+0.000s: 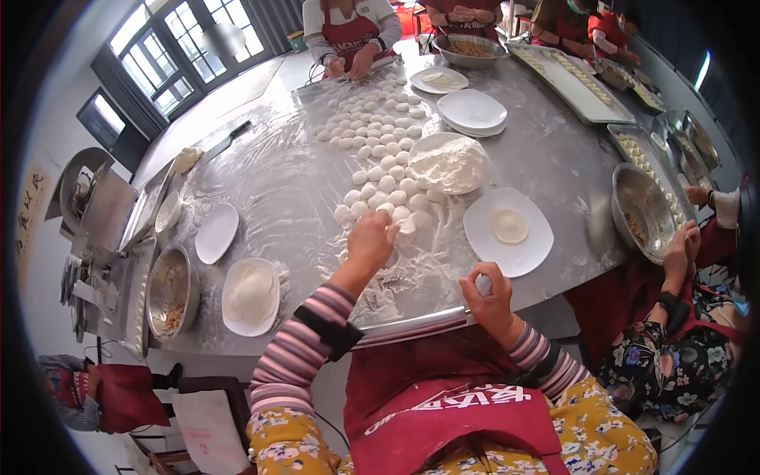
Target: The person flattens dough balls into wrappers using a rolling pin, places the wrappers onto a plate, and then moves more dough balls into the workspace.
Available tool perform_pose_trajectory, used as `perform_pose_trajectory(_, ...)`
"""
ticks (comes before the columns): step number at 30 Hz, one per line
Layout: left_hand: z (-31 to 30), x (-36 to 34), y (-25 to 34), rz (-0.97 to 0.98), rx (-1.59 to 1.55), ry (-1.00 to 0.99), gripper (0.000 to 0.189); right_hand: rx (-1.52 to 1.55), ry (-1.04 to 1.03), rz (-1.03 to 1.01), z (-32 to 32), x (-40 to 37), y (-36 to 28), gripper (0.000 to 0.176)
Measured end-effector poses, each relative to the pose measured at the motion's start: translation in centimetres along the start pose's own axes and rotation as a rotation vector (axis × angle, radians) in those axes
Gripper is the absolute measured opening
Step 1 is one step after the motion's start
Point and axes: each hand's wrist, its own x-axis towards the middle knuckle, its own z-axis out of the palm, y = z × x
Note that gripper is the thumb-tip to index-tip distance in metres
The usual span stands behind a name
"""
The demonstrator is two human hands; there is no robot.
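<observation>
My left hand (372, 240) is closed, its fingertips down on a dough piece at the near edge of a cluster of small round dough pieces (386, 184). The hand partly hides what it grips. Near the table's front edge, my right hand (492, 299) is wrapped round a rolling pin (483, 283); only its pale rounded end shows above the fist. Just beyond that hand, a white plate (526, 247) bears one flat round wrapper (509, 226). A plate heaped with flour (450, 163) stands beside the dough pieces.
Flour dusts the metal table (293, 174). To the left are a plate of wrappers (252, 294), an oval plate (217, 233) and a filling bowl (171, 293). Another bowl (643, 210) is at right, near a co-worker's hands (681, 249). Stacked plates (473, 111) and a knife (227, 141) lie farther off.
</observation>
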Motion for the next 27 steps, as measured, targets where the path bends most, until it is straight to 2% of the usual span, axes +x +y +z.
perform_pose_trajectory(2, 0.9, 0.6, 0.6, -0.047, -0.049, 0.014, 0.024, -0.017, 0.010, 0.004, 0.1, 0.0, -0.2, 0.022)
perform_pose_trajectory(4, 2.1, 1.1, 0.8, 0.103, 0.096, 0.013, 0.024, -0.072, 0.034, -0.008, 0.2, 0.0, -0.3, 0.023)
perform_pose_trajectory(5, 2.1, 1.4, 1.1, 0.098, 0.083, 0.022, 0.024, -0.081, 0.023, -0.017, 0.1, 0.0, -0.4, 0.023)
perform_pose_trajectory(7, 2.4, 1.2, 1.2, 0.258, 0.106, 0.021, 0.024, -0.062, 0.018, 0.048, -0.1, -0.5, -0.5, 0.024)
perform_pose_trajectory(8, 2.0, 0.4, 1.7, 0.246, 0.096, 0.019, 0.024, -0.067, 0.004, 0.053, -0.2, -0.9, -0.3, 0.024)
perform_pose_trajectory(10, 0.3, -1.5, 2.9, 0.151, -0.142, -0.110, 0.024, 0.005, -0.040, 0.163, -0.3, -1.3, 0.3, 0.025)
perform_pose_trajectory(11, 0.3, -2.5, 2.6, 0.146, -0.137, -0.112, 0.024, 0.012, -0.042, 0.166, -0.2, -0.7, 0.0, 0.025)
perform_pose_trajectory(13, 0.3, -4.8, 1.9, 0.021, -0.275, -0.256, 0.021, -0.135, -0.007, -0.069, 0.3, 1.8, -1.0, 0.024)
perform_pose_trajectory(14, 0.3, -5.3, 1.7, 0.018, -0.267, -0.258, 0.021, -0.127, -0.004, -0.065, 1.0, 3.0, -1.0, 0.024)
perform_pose_trajectory(16, 0.3, -5.9, 1.6, -0.065, -0.293, -0.363, 0.018, -0.085, 0.035, -0.183, 2.5, 5.7, -0.8, 0.022)
perform_pose_trajectory(17, 0.5, -5.7, 1.4, -0.038, -0.324, -0.377, 0.016, -0.083, 0.040, -0.179, 3.4, 6.7, 0.2, 0.022)
perform_pose_trajectory(19, 1.5, -4.7, 1.0, -0.033, -0.322, -0.372, 0.014, -0.069, -0.071, 0.002, 4.9, 6.8, 3.3, 0.020)
perform_pose_trajectory(20, 1.8, -4.5, 0.9, -0.028, -0.321, -0.353, 0.013, -0.075, -0.071, 0.012, 4.5, 5.8, 3.7, 0.020)
perform_pose_trajectory(22, 1.9, -5.2, 0.2, -0.037, -0.318, -0.353, 0.012, -0.239, -0.026, -0.202, 3.4, 4.4, 4.3, 0.020)
perform_pose_trajectory(23, 2.6, -6.3, -0.5, -0.064, -0.380, -0.368, 0.013, -0.381, -0.055, -0.218, 2.2, 3.0, 3.0, 0.021)
perform_pose_trajectory(24, 2.2, -6.6, -0.4, -0.089, -0.441, -0.382, 0.013, -0.095, 0.047, -0.023, 2.0, 2.0, 2.5, 0.022)
perform_pose_trajectory(26, 1.6, -7.1, 0.3, -0.050, -0.413, -0.449, 0.014, -0.375, 0.028, -0.230, 2.2, 2.5, 3.4, 0.022)
perform_pose_trajectory(27, 1.6, -6.9, 1.0, 0.021, -0.312, -0.390, 0.014, -0.258, 0.061, -0.174, 3.3, 3.3, 3.8, 0.022)
